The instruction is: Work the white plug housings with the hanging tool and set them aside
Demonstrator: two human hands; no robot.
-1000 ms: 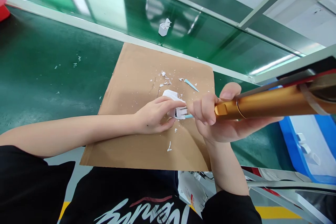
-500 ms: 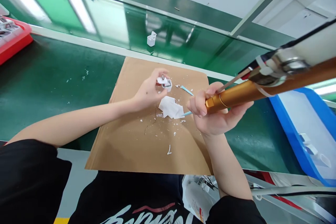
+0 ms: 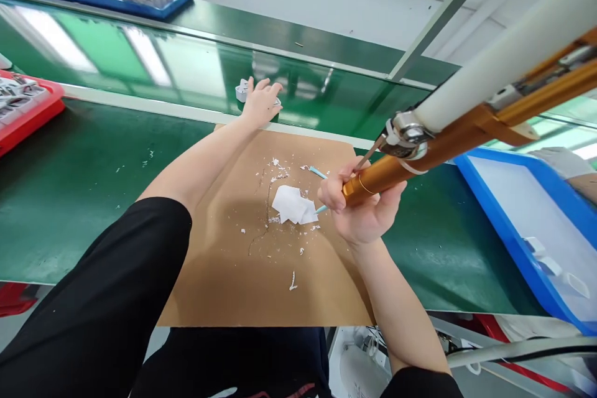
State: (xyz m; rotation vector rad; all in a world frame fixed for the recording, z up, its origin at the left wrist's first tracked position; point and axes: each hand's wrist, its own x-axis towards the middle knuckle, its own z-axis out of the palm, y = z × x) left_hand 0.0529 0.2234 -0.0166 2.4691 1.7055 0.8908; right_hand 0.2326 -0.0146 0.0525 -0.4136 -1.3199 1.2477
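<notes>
Left hand (image 3: 260,102) is out at full stretch, the arm lying across the flat brown cardboard sheet (image 3: 224,286) and reaching over the glossy green conveyor belt (image 3: 140,68) behind it. Its fingers (image 3: 267,84) are spread wide, palm down, with nothing visibly held. The small white plastic part (image 3: 241,91) stands on the belt just beside that hand, on the side away from the other hand. Whether they touch or sit a hair apart, I cannot tell.

Over to the right hand (image 3: 361,214): fingers wrapped tight round the front end of the gold-coloured metal dispensing gun (image 3: 387,171). The gun slants up and away to the right, with a long white cartridge tube (image 3: 504,50) lying along its top. A pale blue nozzle tip (image 3: 321,209) pokes out of the fist and sits right at the edge of the crumpled white paper scrap (image 3: 290,204), which lies in the middle of the cardboard. A loose pale blue nozzle piece (image 3: 317,172) rests on the cardboard just beyond it, and white flecks (image 3: 293,281) are scattered all around.

The cardboard lies on the dark green table (image 3: 69,199). A red plastic tray (image 3: 41,112) sits at the left edge. A blue plastic tray (image 3: 497,221) on the right holds a few white parts. Across the belt, a long blue tray (image 3: 163,10) is heaped with small metal pieces.
</notes>
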